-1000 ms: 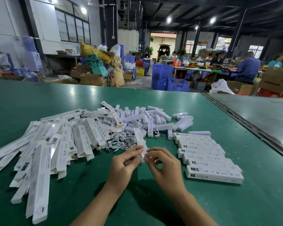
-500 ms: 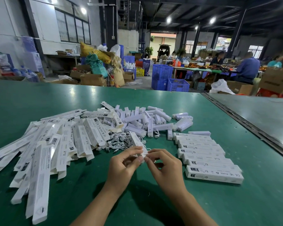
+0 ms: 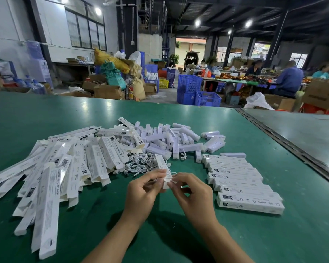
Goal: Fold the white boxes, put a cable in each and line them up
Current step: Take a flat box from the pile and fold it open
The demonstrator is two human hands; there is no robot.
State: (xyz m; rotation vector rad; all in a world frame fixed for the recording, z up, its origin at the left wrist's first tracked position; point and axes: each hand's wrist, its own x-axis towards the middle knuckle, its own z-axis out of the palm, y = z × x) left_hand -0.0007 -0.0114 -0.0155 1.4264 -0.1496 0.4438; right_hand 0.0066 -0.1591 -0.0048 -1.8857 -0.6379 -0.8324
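1. Your left hand [image 3: 142, 188] pinches the near end of one white box [image 3: 160, 162], thumb and fingertips curled on it.
2. That box is slim and long with small grey print on its side. It is raised off the green table [image 3: 103, 234] and angled away from you, far end up and to the left, over the loose cables [image 3: 139, 165].
3. Your right hand [image 3: 192, 194] pinches a thin white cable [image 3: 172, 174] right at the box's near end, thumb against forefinger, other fingers curled under. Whether the cable is partly inside the box, can't tell.
4. Both hands meet at that near end, fingertips almost touching.
5. The loose cables sit in a tangled white heap just beyond your hands.
6. Flat boxes [image 3: 65, 168] lie fanned in an overlapping pile on your left, printed faces up.
7. The row of folded boxes [image 3: 239, 179] is on your right, side by side with long edges touching and dark labels at their left ends.
8. Short white pieces [image 3: 169, 139] are heaped further back, centre.
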